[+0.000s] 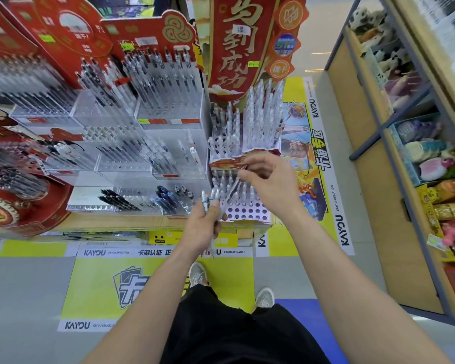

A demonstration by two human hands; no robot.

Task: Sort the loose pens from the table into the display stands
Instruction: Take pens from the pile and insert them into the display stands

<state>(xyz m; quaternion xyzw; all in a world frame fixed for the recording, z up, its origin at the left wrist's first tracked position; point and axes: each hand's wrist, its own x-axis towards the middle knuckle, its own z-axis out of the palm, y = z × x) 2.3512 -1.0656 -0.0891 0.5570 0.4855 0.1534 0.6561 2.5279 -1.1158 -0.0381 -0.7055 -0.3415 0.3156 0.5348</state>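
Above stand [247, 212], right hand [271, 179] pinching one pen [234, 189] (slanted)

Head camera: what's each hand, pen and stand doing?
bunch of pens, held, not yet in a stand
left hand, gripping that bunch
single pen, tilted over the white stand
right hand, pinching the single pen
white stand, front holes empty

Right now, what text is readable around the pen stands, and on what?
"到成功": tall red banner.
"KAYOU", "KAYOU ANIMATION", "卡游认证": white edge strip of yellow floor sticker.
"卡游专区": yellow floor strip, right side.
Too blurred to read: price labels on clear acrylic pen stands.
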